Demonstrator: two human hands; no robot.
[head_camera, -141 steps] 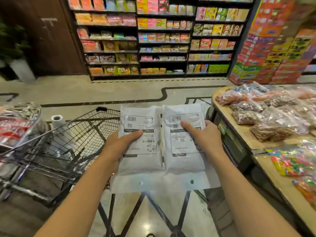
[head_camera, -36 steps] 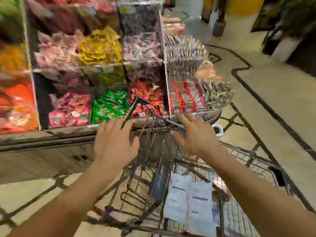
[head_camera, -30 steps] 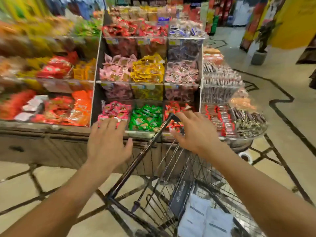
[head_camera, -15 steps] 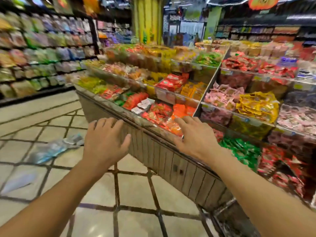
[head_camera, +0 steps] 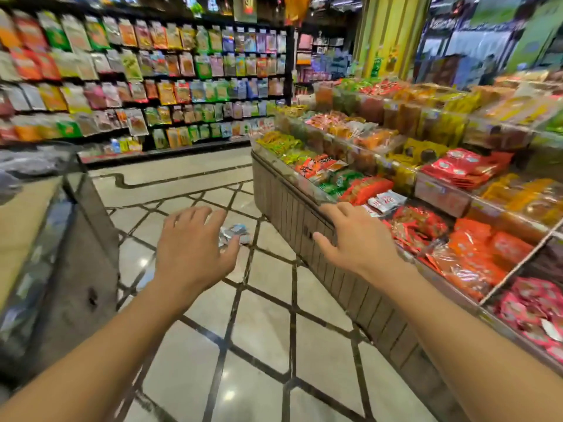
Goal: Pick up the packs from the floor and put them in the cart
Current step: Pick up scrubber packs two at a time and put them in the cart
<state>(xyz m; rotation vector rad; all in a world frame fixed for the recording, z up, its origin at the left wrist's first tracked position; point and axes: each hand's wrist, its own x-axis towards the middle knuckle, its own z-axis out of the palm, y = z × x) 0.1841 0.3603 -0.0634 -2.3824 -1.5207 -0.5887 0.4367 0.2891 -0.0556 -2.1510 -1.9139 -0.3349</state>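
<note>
Silvery plastic glints on the tiled floor (head_camera: 268, 318) at the centre of the frame: a small heap of packs (head_camera: 235, 233), lying just past my left hand's fingertips and partly hidden by them. I can't tell how many there are. My left hand (head_camera: 192, 248) and right hand (head_camera: 356, 239) both hover with fingers spread and relaxed, holding nothing. A moment ago the cart with its two white packs filled my lower view; now it is out of sight and the heap sits nearer and more central. I judge one delivery done and the next pickup started. To the right runs the snack counter (head_camera: 304, 214), with hanging packets on the shelf wall (head_camera: 146, 71) at upper left.
</note>
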